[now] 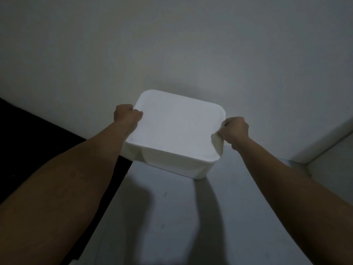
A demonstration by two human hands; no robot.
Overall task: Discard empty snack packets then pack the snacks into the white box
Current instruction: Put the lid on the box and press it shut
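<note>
A white box (175, 131) with a closed lid and rounded corners stands on a pale shelf top, close to the wall. My left hand (127, 115) grips the box's left edge with curled fingers, thumb on the lid. On the opposite side, my right hand (236, 131) grips the right edge, fingers curled round the rim. Both arms reach forward and up to it. No snacks or packets are in view.
The pale surface (172, 217) under the box stretches toward me, with arm shadows on it. A grey-white wall (172, 44) rises behind. A dark gap (38, 134) lies at the left. A white ledge (324, 142) runs at the right.
</note>
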